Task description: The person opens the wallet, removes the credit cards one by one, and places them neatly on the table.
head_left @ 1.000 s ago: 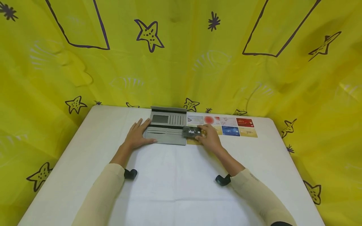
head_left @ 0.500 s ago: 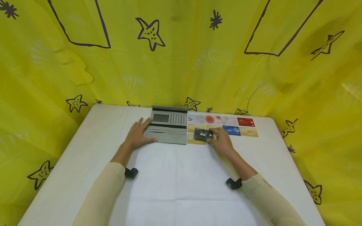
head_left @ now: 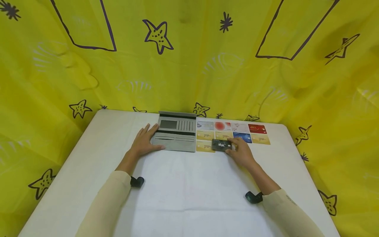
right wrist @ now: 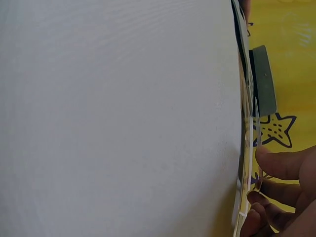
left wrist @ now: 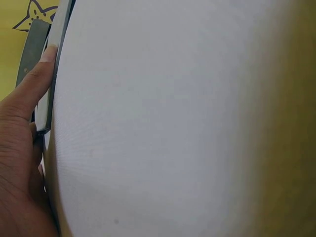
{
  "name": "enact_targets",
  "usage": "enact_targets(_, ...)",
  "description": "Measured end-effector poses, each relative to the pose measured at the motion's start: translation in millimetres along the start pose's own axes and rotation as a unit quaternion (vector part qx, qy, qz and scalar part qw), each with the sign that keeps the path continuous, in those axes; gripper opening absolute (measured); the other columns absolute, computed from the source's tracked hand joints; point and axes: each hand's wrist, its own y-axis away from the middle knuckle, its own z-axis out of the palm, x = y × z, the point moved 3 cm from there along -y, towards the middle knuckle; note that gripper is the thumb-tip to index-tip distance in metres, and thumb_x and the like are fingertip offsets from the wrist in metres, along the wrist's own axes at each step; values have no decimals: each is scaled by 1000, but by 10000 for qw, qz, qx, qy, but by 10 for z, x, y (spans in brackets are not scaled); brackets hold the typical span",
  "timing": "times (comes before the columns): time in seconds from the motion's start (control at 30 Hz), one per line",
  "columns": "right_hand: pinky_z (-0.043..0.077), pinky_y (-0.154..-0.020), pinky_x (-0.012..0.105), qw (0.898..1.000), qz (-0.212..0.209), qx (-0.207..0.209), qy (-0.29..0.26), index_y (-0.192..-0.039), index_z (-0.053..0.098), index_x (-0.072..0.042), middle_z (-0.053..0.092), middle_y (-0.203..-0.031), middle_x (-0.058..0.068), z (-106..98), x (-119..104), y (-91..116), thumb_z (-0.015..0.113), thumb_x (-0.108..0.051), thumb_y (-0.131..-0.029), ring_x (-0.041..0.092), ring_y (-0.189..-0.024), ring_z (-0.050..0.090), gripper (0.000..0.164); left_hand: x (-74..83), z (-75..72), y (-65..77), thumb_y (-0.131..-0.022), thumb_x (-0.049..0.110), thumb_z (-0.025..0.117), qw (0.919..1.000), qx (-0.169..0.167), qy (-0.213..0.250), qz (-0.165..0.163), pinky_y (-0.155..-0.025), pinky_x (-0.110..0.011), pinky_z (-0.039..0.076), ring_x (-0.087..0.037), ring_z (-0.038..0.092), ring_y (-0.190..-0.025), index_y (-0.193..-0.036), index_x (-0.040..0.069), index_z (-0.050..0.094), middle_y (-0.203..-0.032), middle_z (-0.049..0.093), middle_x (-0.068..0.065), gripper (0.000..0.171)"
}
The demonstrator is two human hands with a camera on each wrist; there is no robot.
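Observation:
A grey wallet (head_left: 179, 145) lies unfolded near the table's far edge, its card slots and dark window facing up. On its left side rests my left hand (head_left: 142, 141), fingers spread and thumb along the near edge. My right hand (head_left: 242, 152) pinches a black VIP card (head_left: 220, 144) by its right end, between thumb and fingers. The right wrist view shows the card (right wrist: 258, 123) edge-on, a little above the table. Just left of the black card lies a gold card (head_left: 204, 146). In the left wrist view the thumb (left wrist: 37, 81) touches the wallet's edge.
Rows of cards lie right of the wallet, among them a red card (head_left: 257, 128), a blue card (head_left: 242, 136) and a gold card (head_left: 260, 139). A yellow curtain (head_left: 183, 65) hangs behind the white table (head_left: 177, 194).
My right hand has carried the black card rightward and slightly nearer, from the wallet's right edge to beside the lowest gold card. The left hand has stayed on the wallet.

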Motion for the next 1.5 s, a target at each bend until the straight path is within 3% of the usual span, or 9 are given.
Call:
enact_targets(0.57,48,-96,57,9998,59,-134,113,-147,54,8,46,-142,35,-51,117,91,74,-7,-96,44,-112,50,57,-29,19,-7,-82,58,82,10000,-47,-27,-37,-129,-50,-1,-35,5,-161,-167,10,29,-173,25,-10,111)
enact_targets(0.8,46,-90,50,9991,405,-83,-9,-151,56,-3,40,-142,30,-23,156,123,79,-16,-95,41,-112,44,62,-44,22,-11,-82,59,81,9999,-90,-40,-51,-129,-50,-2,-34,5,-161,-167,11,28,-173,24,-10,112)
enact_targets(1.07,44,-88,50,9997,-3,239,108,-138,69,-2,46,-133,29,4,211,125,80,-11,-94,41,-111,44,46,-17,4,-17,-82,58,81,10000,-21,-49,-7,-129,-51,-1,-36,6,-161,-167,9,29,-173,25,-11,111)
enact_targets(1.3,41,-84,50,9993,-24,308,219,-139,68,-3,46,-131,30,19,214,121,79,-13,-94,44,-112,43,47,1,8,-11,-82,58,81,10000,-92,-25,-24,-129,-51,-1,-36,6,-161,-167,9,28,-173,24,-12,111)
enact_targets(1.5,42,-91,56,9990,22,350,290,-140,68,-4,45,-134,32,36,208,115,78,-16,-95,49,-120,42,47,-1,0,-11,-83,57,82,9999,-138,-41,-81,-129,-50,-3,-35,4,-161,-168,11,27,-173,23,-10,111)
